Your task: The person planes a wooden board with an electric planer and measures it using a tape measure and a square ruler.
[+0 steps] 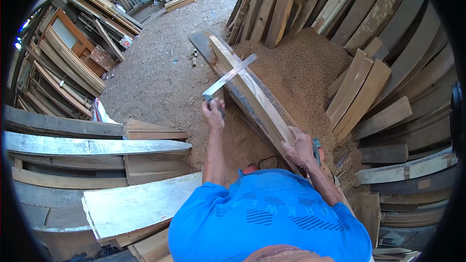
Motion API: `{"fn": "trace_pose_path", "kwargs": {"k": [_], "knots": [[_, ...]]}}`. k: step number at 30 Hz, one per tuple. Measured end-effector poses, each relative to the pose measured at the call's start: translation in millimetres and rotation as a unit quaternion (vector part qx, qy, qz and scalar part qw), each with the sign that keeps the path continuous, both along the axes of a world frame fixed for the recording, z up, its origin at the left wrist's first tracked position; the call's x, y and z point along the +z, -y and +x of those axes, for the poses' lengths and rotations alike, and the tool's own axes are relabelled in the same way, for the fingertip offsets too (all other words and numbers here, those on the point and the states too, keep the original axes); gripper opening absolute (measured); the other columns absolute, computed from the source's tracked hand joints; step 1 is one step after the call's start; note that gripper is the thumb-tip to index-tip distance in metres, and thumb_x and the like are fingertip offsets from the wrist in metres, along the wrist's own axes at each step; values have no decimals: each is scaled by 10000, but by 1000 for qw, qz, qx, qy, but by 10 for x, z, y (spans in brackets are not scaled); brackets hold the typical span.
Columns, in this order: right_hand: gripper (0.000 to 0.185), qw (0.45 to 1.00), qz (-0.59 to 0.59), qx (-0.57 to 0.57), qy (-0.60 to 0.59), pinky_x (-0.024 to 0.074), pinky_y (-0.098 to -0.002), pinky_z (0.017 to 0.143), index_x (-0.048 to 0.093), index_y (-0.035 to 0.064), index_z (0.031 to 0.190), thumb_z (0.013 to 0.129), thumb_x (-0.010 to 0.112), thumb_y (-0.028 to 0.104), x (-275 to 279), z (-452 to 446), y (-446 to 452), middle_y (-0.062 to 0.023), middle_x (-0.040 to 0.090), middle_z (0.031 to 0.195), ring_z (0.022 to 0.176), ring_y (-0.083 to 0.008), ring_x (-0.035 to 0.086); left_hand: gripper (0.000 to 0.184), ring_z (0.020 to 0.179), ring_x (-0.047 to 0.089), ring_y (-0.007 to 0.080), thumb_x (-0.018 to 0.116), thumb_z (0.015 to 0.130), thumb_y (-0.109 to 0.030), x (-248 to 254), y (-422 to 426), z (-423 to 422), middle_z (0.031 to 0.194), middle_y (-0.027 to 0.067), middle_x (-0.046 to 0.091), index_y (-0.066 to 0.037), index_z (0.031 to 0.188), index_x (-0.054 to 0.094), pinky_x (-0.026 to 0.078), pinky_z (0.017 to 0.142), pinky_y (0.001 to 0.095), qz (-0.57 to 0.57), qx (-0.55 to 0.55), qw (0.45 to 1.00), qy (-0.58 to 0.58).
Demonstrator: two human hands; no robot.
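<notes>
My left hand [213,114] is closed around the dark handle end of what looks like a try square. The long, shiny blade of the try square [230,76] crosses over a pale wooden plank [257,90]; I cannot tell whether it touches. That plank lies lengthwise on a darker, worn board [201,48]. At the plank's near end my right hand [298,146] grips it, fingers over its top and side. Just right of that hand is part of a teal and red tool [317,150], mostly hidden by my wrist.
A sawdust heap [306,60] lies right of the plank. Stacked boards [361,92] and leaning timbers [272,9] line the right side. Nearby on the left are a white-painted panel [141,204] and a long whitish board [97,144]. A glazed wooden door [68,31] leans farther back.
</notes>
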State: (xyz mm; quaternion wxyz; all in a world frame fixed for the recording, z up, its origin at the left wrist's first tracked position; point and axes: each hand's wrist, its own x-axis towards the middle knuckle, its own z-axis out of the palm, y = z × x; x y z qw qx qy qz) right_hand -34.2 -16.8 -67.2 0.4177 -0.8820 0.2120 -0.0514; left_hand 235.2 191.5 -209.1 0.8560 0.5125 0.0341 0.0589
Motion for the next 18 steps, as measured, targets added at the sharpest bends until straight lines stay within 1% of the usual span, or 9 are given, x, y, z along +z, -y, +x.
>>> {"fn": "trace_pose_path", "kwargs": {"k": [2, 5, 6, 10, 13, 14, 16, 17, 18], "knots": [[536, 998, -12, 0, 61, 553, -374, 887, 648, -57, 1267, 795, 741, 180, -288, -80, 97, -191, 749, 1054, 920, -284, 739, 141, 703, 627, 117, 547, 1050, -177, -45, -323, -147, 1002, 81, 666, -79, 1123, 477, 554, 601, 272, 21, 9, 1000, -11], [440, 955, 289, -17, 69, 558, -342, 836, 664, -63, 1250, 855, 689, 129, -111, -138, 10, -131, 753, 1012, 875, -209, 728, 302, 670, 587, 104, 518, 1070, -298, 138, -777, -411, 1055, 93, 647, -111, 1287, 420, 512, 558, 247, 18, 27, 999, -22], [360, 940, 336, -22, 55, 553, -302, 789, 677, -85, 1216, 900, 651, 85, 33, -173, -23, -95, 741, 1021, 850, -150, 702, 377, 663, 572, 98, 507, 1075, -343, 290, -864, -495, 1077, 97, 639, -122, 1363, 403, 495, 545, 234, 9, 32, 999, -21], [387, 870, 492, -8, 43, 565, -293, 790, 661, -113, 1225, 907, 677, 107, -70, -415, -128, -114, 740, 1039, 857, -157, 700, 678, 658, 486, 83, 431, 1089, -432, 640, -1043, -829, 1161, 76, 563, -256, 1656, 102, 424, 532, 185, 66, 45, 997, 8], [435, 882, 471, 30, 10, 583, -299, 787, 635, -116, 1264, 904, 687, 121, -156, -613, -200, -127, 735, 1077, 896, -162, 710, 607, 630, 439, 49, 428, 1089, -456, 450, -1083, -1017, 1113, 46, 549, -220, 1628, 279, 408, 521, 178, 181, -31, 983, -21], [441, 858, 512, 37, -11, 583, -295, 804, 632, -97, 1272, 915, 692, 155, -163, -673, -220, -123, 730, 1096, 929, -157, 705, 590, 604, 394, 28, 443, 1071, -513, 349, -1040, -1113, 1067, 25, 522, -203, 1572, 418, 388, 511, 164, 227, -69, 971, -38], [426, 838, 538, 46, -81, 578, -294, 831, 642, -77, 1262, 925, 690, 181, -79, -710, -266, -111, 731, 1088, 934, -161, 706, 709, 578, 358, 35, 456, 1027, -615, 82, -928, -1277, 1147, 59, 564, -146, 1558, 429, 391, 494, 178, 221, -130, 952, -164], [419, 826, 550, 49, -113, 576, -293, 845, 647, -67, 1256, 931, 689, 194, -48, -703, -285, -105, 732, 1084, 937, -163, 706, 727, 645, 454, 66, 454, 1015, -635, -19, -885, -1371, 1165, 78, 589, -114, 1521, 473, 449, 556, 222, 159, -201, 945, -203], [375, 850, 504, 81, -130, 564, -280, 788, 678, -38, 1206, 944, 683, 230, -44, -678, -291, -78, 730, 1037, 887, -143, 688, 752, 711, 550, 96, 452, 1003, -655, -77, -807, -1466, 1183, 96, 613, -81, 1485, 517, 507, 619, 266, 96, -269, 928, -241]]}}
